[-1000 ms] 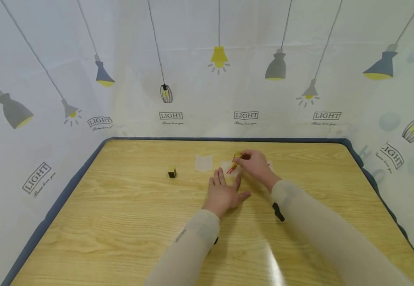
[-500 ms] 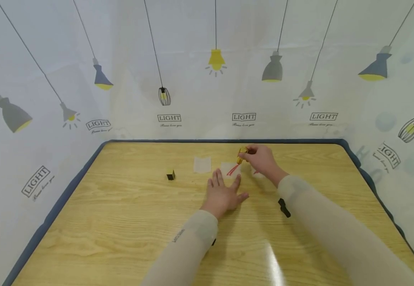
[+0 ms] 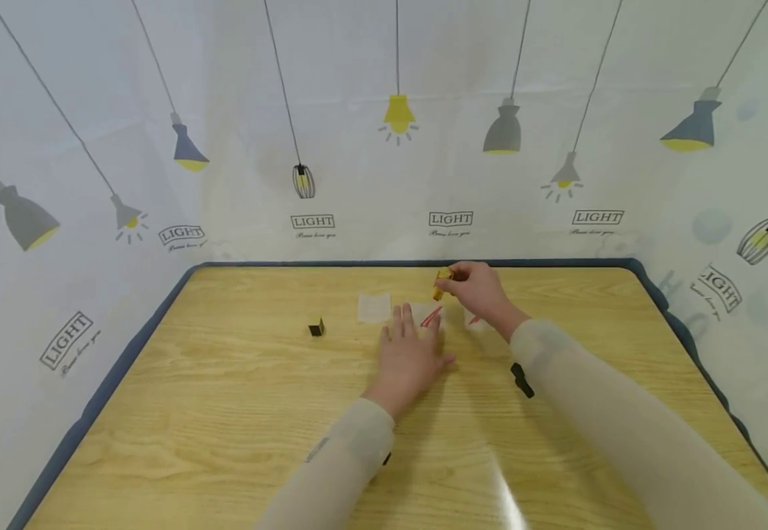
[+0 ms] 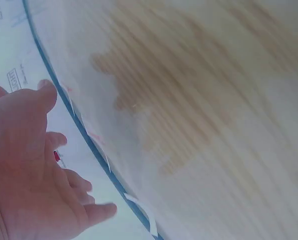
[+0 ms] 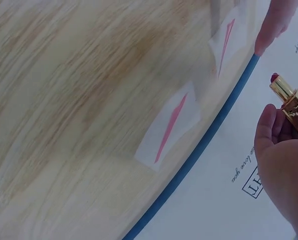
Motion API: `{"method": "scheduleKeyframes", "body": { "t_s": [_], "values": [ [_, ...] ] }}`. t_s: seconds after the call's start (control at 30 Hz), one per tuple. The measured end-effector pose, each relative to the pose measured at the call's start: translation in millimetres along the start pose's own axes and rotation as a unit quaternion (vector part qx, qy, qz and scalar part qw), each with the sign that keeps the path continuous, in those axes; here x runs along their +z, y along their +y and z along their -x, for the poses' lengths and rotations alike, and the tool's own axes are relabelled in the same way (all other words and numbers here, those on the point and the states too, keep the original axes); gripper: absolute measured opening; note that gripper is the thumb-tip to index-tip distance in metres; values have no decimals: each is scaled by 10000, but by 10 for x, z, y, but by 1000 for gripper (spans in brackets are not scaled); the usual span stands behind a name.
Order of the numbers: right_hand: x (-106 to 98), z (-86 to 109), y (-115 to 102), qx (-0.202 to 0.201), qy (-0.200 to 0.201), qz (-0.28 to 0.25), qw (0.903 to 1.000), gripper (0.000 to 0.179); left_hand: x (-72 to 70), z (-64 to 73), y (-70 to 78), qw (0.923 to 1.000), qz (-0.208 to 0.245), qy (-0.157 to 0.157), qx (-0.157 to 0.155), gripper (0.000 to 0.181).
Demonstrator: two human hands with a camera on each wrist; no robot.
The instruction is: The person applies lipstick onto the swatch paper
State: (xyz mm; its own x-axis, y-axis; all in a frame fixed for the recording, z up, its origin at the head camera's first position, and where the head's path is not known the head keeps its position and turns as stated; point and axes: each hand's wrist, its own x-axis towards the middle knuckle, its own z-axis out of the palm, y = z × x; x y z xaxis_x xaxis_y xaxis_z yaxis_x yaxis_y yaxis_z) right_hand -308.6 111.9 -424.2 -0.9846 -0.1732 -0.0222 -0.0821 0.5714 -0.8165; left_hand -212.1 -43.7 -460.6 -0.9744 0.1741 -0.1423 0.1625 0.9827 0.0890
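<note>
My right hand (image 3: 484,291) pinches a gold lipstick (image 3: 442,283) above the middle paper square (image 3: 438,312). In the right wrist view the red tip of the lipstick (image 5: 281,86) stands out of its gold case, uncapped. Red streaks cross the middle square, and another streak marks the right paper square (image 5: 174,127). My left hand (image 3: 410,362) has its fingers spread, fingertips overlapping the middle square's near left edge in the head view. From the left wrist, the hand (image 4: 34,170) shows bent slightly over the tabletop and holds nothing.
A third paper square (image 3: 374,308), unmarked, lies left of the other two. A small black and gold cap (image 3: 316,327) stands farther left on the wooden table (image 3: 224,412). Behind the table's dark blue edge rises a wall covering (image 3: 357,169) printed with lamps.
The lipstick has lifted off the middle square, leaving red streaks there. My left hand, pressed flat over the square's edge earlier, has shifted slightly left and is rising.
</note>
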Motion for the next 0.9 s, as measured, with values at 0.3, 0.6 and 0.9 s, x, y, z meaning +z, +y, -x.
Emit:
{"method": "scheduleKeyframes", "body": {
  "t_s": [0.3,0.6,0.9],
  "values": [
    [197,-52,-175,-34,-117,-83,9999,49,9,-59,-369,9985,-167,267,-440,78],
    [415,-52,-293,-231,-112,-65,9996,42,66,-59,-637,9995,-162,-2,-287,77],
    [523,-101,-371,-215,-99,-225,9995,46,39,-39,-774,9990,-307,-132,-307,73]
  ]
}}
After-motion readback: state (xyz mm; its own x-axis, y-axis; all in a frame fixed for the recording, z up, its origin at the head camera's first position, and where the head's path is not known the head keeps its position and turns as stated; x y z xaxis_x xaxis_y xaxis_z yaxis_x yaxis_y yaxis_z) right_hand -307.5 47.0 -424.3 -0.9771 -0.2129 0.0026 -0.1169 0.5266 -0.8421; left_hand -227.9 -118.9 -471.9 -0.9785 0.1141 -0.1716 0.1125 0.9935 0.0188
